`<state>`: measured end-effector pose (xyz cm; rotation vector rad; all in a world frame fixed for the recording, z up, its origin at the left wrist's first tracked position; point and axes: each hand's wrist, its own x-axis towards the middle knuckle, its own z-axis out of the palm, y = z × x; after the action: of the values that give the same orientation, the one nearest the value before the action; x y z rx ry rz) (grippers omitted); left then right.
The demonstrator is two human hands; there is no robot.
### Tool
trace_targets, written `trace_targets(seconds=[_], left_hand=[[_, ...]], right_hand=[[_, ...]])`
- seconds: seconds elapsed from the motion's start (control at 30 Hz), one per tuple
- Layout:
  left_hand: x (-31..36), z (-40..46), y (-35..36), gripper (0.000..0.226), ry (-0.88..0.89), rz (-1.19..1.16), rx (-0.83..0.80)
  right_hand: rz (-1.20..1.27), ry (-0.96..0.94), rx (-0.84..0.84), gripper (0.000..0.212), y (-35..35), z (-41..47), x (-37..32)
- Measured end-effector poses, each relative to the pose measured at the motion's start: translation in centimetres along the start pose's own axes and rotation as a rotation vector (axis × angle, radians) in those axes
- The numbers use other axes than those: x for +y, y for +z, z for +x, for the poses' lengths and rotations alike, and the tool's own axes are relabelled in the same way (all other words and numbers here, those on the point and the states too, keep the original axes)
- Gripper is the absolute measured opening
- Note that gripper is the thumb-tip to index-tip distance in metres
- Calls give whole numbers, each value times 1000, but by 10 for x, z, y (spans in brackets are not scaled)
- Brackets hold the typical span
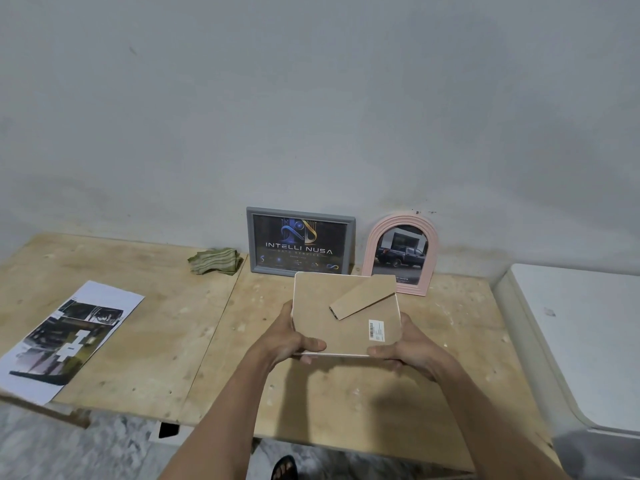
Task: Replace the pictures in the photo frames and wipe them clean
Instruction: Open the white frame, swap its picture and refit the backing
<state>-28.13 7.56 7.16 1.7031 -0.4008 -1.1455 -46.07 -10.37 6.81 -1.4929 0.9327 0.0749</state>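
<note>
You hold a white-edged photo frame (346, 313) face down above the middle of the table (145, 341), its brown backing board turned up at you. Your left hand (289, 336) clamps the near left corner, thumb pressed on the board and fingers curled underneath; your right hand (407, 351) does the same at the near right corner, thumb just below the barcode sticker (376, 330). The cardboard easel stand (363, 301) lies folded across the upper right of the board. You look to be at the opening step for this frame: the back appears seated, so the next move calls for freeing one hand to find whatever tabs or clips hold the board, which I cannot make out, and lifting it without bending the stand. Out by the table's left edge lies a printed sheet of pictures (69, 341), probably your replacements. Farther back, near the far edge, the green striped cloth (216, 260) waits for wiping. Against the wall stand a grey frame with a logo print (300, 241) and a pink arched frame showing a truck (401, 256).
</note>
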Motion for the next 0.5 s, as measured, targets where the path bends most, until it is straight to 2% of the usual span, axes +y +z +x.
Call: trace_targets(seconds=[0.2,0.5], left_hand=[[-2,7,1,83,-18,29,14],[-14,8,-9,73,-57,-34,40]], right_hand=[[75,75,74,64,5,3,1],[44,76,39,46,16,7,2]])
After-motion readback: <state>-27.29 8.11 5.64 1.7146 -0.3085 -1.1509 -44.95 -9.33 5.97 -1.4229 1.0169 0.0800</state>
